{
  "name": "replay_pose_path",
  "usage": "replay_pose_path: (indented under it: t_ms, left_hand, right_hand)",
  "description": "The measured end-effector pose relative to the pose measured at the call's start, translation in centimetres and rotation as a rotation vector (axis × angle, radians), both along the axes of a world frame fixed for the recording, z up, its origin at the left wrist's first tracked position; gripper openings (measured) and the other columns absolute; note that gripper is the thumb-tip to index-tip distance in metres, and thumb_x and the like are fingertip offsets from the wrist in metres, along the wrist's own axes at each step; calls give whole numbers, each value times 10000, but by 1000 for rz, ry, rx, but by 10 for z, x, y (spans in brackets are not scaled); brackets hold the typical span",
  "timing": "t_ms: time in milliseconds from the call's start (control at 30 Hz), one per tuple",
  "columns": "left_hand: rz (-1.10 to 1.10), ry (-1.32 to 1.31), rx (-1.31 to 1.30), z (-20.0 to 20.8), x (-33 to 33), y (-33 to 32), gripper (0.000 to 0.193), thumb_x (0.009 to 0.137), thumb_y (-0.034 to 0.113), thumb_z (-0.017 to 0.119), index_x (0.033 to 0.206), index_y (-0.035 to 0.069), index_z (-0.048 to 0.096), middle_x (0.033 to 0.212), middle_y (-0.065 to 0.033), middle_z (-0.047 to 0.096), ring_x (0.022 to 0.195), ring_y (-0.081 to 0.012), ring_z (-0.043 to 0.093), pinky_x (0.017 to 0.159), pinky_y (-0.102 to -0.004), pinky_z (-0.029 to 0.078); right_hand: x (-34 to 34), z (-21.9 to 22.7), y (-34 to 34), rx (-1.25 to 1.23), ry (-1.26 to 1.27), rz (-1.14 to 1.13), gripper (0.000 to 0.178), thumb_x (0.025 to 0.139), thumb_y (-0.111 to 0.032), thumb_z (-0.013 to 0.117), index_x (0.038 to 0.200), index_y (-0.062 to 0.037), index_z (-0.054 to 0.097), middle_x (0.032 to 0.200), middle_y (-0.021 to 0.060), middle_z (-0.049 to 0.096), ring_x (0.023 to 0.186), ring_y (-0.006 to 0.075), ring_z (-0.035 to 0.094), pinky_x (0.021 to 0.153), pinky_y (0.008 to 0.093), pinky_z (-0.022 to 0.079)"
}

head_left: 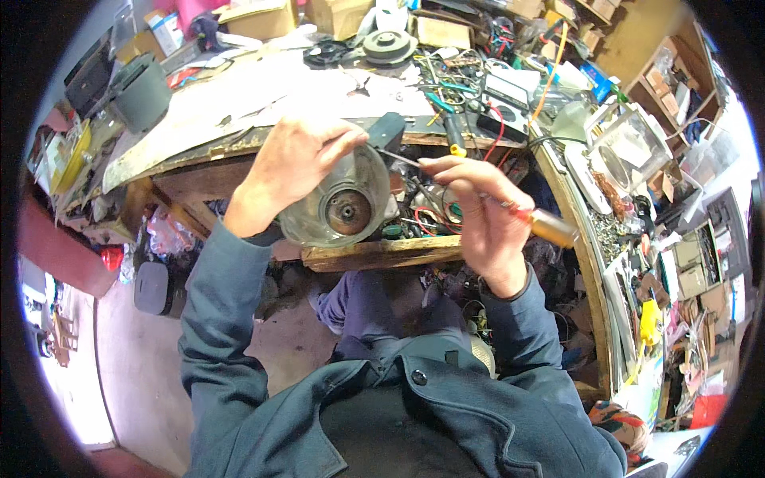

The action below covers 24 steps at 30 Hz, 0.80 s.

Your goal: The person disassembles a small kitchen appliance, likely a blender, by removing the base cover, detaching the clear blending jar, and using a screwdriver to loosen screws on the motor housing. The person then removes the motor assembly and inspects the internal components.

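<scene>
A clear jar, which looks like a blender jar, is tilted over the workbench edge. A round brown hub shows inside its circular collar, and a dark handle-like part sticks out at its far side. My left hand is closed over the jar's far left side, fingertips pinched at its edge. My right hand grips a screwdriver with an amber handle. Its thin shaft runs left between my fingers toward my left fingertips; the tip's exact contact with the jar cannot be made out.
Below the jar, an open drawer with a wooden front holds wires and small parts. Pliers, another screwdriver and a grey wheel-like disc lie on the cluttered bench. A grey bucket-like container stands at left, a clear-fronted housing at right.
</scene>
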State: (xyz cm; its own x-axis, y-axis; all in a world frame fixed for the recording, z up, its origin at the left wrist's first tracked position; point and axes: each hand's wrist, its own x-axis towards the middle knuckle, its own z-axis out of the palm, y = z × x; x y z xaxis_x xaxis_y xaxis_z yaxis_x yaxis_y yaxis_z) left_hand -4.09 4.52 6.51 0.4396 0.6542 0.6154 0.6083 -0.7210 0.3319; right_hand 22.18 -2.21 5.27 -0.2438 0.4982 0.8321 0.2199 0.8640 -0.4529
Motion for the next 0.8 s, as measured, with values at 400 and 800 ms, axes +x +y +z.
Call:
replay_pose_path:
  t_ms: [400, 800]
  left_hand:
    - [-8, -80, -129, 2, -1, 0, 196, 937, 172, 710, 1018, 18, 798, 852, -118, 776, 735, -178, 706, 710, -324, 542]
    - [-103, -165, -679, 17, -6, 30, 217, 924, 204, 787, 1018, 10, 808, 878, -39, 772, 792, -90, 675, 727, -252, 529]
  right_hand:
    - [4, -25, 4, -194, 242, 88, 166, 1081, -106, 554, 1120, -11, 685, 1181, 143, 733, 1036, 179, 701, 738, 257, 588]
    - [9, -22, 5, -107, 149, 90, 141, 1034, -1, 575, 1116, 16, 689, 1161, 181, 738, 1040, 242, 716, 872, 338, 582]
